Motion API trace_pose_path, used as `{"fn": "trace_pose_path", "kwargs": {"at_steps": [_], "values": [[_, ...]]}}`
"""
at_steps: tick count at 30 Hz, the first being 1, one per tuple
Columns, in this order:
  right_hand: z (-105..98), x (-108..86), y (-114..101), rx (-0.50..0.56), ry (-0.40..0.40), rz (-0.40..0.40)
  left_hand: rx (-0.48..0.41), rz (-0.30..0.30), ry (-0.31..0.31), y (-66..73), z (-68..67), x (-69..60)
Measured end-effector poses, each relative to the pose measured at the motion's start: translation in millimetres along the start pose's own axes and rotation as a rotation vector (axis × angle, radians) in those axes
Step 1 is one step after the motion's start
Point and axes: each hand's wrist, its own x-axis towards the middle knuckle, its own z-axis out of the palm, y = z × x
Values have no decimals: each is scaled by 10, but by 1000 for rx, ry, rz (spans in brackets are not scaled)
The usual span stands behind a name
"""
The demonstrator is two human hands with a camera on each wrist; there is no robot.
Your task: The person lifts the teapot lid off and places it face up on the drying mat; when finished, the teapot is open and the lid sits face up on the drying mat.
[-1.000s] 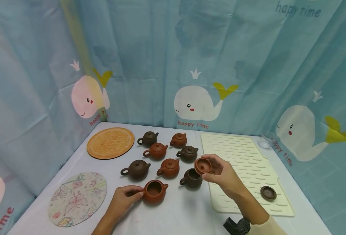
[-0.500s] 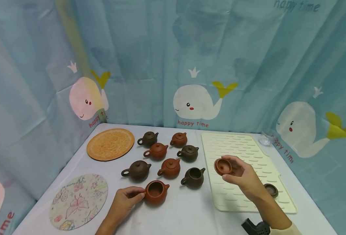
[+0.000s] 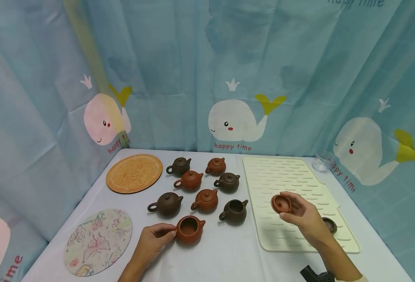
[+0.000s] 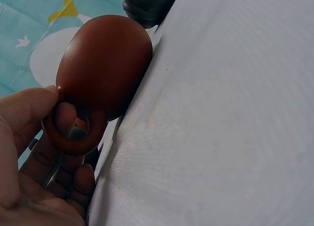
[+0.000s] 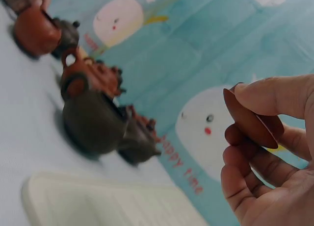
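Observation:
My left hand (image 3: 152, 242) pinches the handle of a lidless reddish-brown clay teapot (image 3: 195, 237), which stands on the white cloth with its spout to the right. In the left wrist view, thumb and fingers meet around the handle of this teapot (image 4: 105, 64). Over the cream mat, my right hand (image 3: 307, 220) holds a reddish-brown teapot lid (image 3: 280, 205), its hollow underside facing the head camera. The right wrist view shows the lid (image 5: 248, 119) edge-on, knob toward the fingers. Between the hands stands a dark brown lidless teapot (image 3: 236, 215).
A dark lid (image 3: 330, 225) lies on the ridged cream mat (image 3: 274, 243), partly hidden by my right wrist. Several lidded teapots, including a red one (image 3: 206, 200), stand further back. An orange round mat (image 3: 133, 174) and a floral one (image 3: 98, 243) lie left; a clear bowl (image 3: 322, 162) stands back right.
My right hand has carried the reddish lid rightward from above the dark open teapot to over the cream mat. My left hand keeps its hold on the reddish teapot's handle, nearly still.

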Motion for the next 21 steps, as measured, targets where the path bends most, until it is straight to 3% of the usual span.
{"fn": "trace_pose_path", "kwargs": {"at_steps": [12,21], "values": [[-193,-164,321,-224,65,69,2,22,-10,-5,4,6],[-294,-232,503,-381,85,192,-3,-13,4,12,9,-1]]}}
